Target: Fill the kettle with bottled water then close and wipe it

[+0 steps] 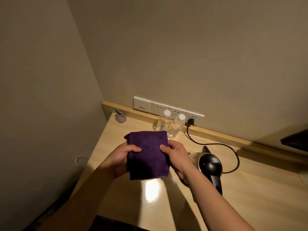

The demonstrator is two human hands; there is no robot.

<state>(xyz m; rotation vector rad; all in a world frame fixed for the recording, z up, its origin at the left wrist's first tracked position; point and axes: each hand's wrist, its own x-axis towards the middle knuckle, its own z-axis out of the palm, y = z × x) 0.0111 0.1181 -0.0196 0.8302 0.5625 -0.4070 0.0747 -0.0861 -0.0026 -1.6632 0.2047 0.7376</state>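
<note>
A folded purple cloth is held up above the wooden desk. My left hand grips its left edge and my right hand grips its right edge, thumbs on top. The dark kettle stands on the desk to the right of my right hand, its lid down and its handle toward me; my right forearm hides part of it. Two clear water bottles with white caps stand at the back by the wall, just beyond the cloth.
A black cord runs from the kettle to a plug in the white socket strip on the wall. A small diffuser jar sits in the back left corner. A dark object juts in at the right edge.
</note>
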